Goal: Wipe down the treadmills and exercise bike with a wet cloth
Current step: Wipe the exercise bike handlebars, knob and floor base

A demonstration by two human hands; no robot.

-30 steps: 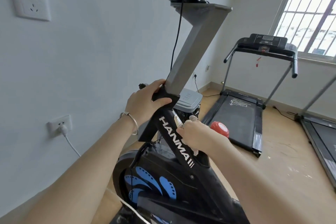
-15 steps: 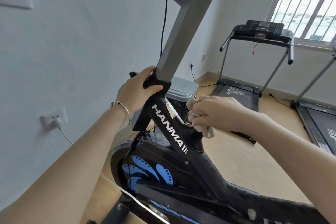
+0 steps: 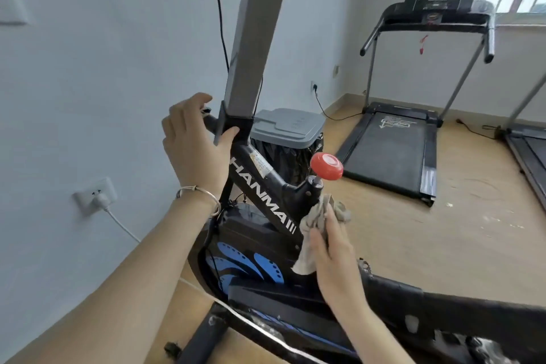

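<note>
Now the right hand (image 3: pixel 331 257) presses the cloth (image 3: pixel 313 224) against the bike frame (image 3: pixel 266 195).

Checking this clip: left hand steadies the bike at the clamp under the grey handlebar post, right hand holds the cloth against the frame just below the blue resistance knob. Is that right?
Not quite: the resistance knob is red, not blue, as the head view shows. The rest stands: the left hand steadies the bike at the clamp under the grey handlebar post, and the right hand holds the cloth against the frame just below that knob.
</note>
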